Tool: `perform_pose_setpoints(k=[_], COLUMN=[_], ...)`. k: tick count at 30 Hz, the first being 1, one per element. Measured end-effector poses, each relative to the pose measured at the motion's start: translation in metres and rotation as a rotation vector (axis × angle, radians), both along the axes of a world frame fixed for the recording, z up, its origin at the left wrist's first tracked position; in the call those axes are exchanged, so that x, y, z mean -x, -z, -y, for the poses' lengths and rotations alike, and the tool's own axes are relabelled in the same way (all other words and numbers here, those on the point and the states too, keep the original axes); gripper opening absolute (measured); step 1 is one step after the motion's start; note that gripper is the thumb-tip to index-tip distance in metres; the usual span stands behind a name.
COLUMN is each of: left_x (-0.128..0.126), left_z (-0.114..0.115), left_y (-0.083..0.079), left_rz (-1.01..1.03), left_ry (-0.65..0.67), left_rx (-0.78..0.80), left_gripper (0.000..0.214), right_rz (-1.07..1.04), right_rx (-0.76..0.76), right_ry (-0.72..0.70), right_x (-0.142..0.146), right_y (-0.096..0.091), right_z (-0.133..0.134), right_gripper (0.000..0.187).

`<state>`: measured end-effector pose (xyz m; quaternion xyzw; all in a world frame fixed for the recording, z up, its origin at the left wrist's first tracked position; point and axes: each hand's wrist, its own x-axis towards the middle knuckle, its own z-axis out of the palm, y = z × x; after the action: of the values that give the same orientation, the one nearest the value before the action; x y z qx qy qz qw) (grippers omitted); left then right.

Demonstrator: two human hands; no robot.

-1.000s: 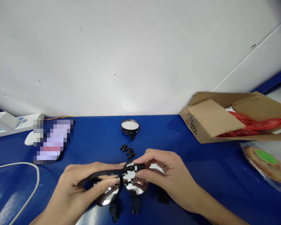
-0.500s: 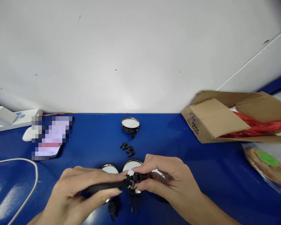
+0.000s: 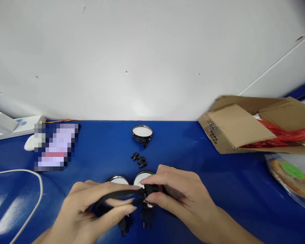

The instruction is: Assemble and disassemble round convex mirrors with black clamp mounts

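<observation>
Between the thumb and fingers of my left hand is a round mirror with a black rim, tilted almost edge-on. At the mirror's right end, my right hand pinches a black plastic clamp against its mount. Whether the two parts are locked together I cannot tell. Beneath my hands lie a left round mirror and a middle round mirror, both partly covered, with black mounts pointing toward me. Another dark-rimmed piece shows just behind my right hand, mostly hidden.
Farther back lies another round mirror, with several small black clips in front of it. A phone, a white mouse, a power strip and a white cable are left. An open cardboard box and wrapped food are right.
The mirror in my left hand has tilted so more of its face shows. The clamp in my right hand has turned slightly and risen a little. The whole view has shifted slightly.
</observation>
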<state>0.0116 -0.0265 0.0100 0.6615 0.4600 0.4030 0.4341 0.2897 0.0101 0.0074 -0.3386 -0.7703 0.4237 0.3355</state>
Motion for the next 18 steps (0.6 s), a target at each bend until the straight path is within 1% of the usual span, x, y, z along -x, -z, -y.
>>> perform_pose_setpoints(k=[2,5,7,9,13,15,18], left_x=[-0.003,-0.009,-0.011,-0.010,-0.006,-0.006,-0.009], left_z=[0.001,0.003,0.003,0.001,-0.004,-0.005,-0.004], left_y=[-0.005,-0.013,-0.017,-0.017,-0.015,-0.016,-0.019], left_rz=[0.048,0.275,0.393,0.445,0.464,0.441,0.417], left_ry=[-0.065,-0.142,-0.143,-0.121,0.001,-0.041,-0.087], left_rx=[0.146,0.462,0.579,0.625,0.668,0.675,0.657], left_gripper=[0.029,0.053,0.064,0.067,0.064,0.062,0.063], right_rz=[0.002,-0.020,-0.014,0.008,0.053,0.065,0.070], right_rx=[-0.057,-0.123,-0.172,-0.212,-0.216,-0.226,-0.291], right_ry=[0.012,0.035,0.034,0.018,-0.019,-0.017,0.002], right_x=[0.003,0.006,0.006,0.005,0.002,0.001,0.002], right_y=[0.002,0.004,0.004,0.003,0.003,0.005,0.008], right_z=[-0.001,-0.002,-0.002,-0.003,-0.003,-0.002,-0.002], right_gripper=[0.021,0.021,0.016,0.013,0.015,0.016,0.015])
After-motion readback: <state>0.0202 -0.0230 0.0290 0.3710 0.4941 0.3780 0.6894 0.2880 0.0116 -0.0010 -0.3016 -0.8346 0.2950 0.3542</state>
